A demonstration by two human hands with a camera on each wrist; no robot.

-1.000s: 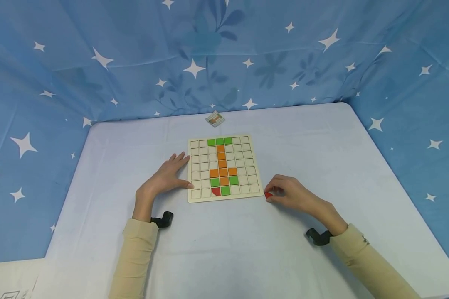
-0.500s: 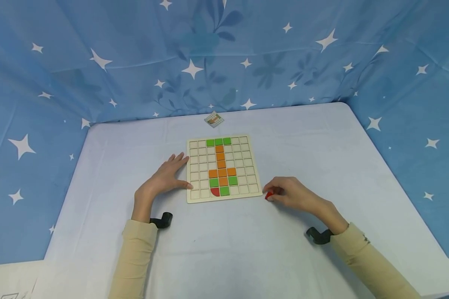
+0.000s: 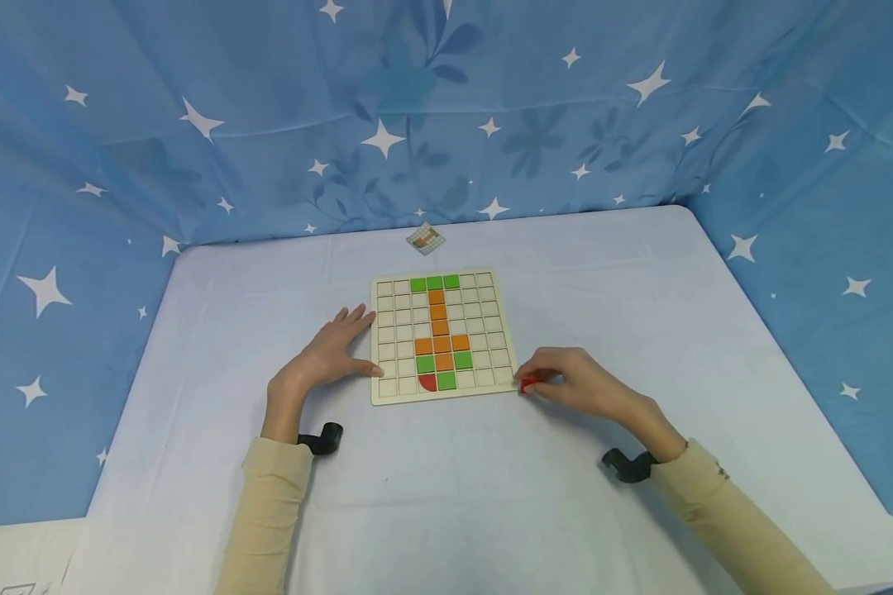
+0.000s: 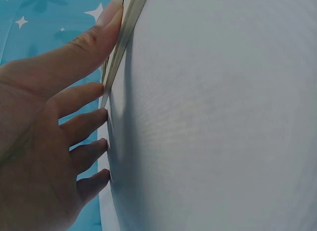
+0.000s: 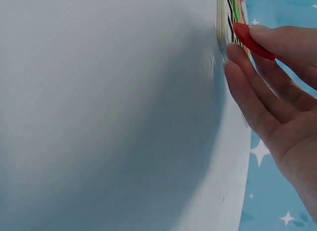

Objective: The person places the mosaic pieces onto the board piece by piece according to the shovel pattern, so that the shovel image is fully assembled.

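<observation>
A pale wooden grid board (image 3: 484, 317) lies flat on the table, with green, orange and red tiles set in some of its squares. Along its left edge rests my left hand (image 3: 329, 349), fingers spread and thumb on the near left part; the left wrist view shows the thumb (image 4: 94, 45) against the board's edge. At the board's near right corner, my right hand (image 3: 576, 382) pinches a red tile (image 5: 253, 42) between thumb and fingers. That tile has a curved side. Another red quarter-round tile (image 3: 427, 382) sits in the row nearest me, left of a green tile (image 3: 446, 380).
A small pattern card (image 3: 426, 239) lies beyond the board, near the table's far edge. White cloth covers the table (image 3: 446, 487). A blue curtain (image 3: 290, 107) with white stars hangs behind and at the sides.
My right hand has turned the red tile between its fingers and shifted slightly left, to the board's corner. My left hand has stayed at the board's edge.
</observation>
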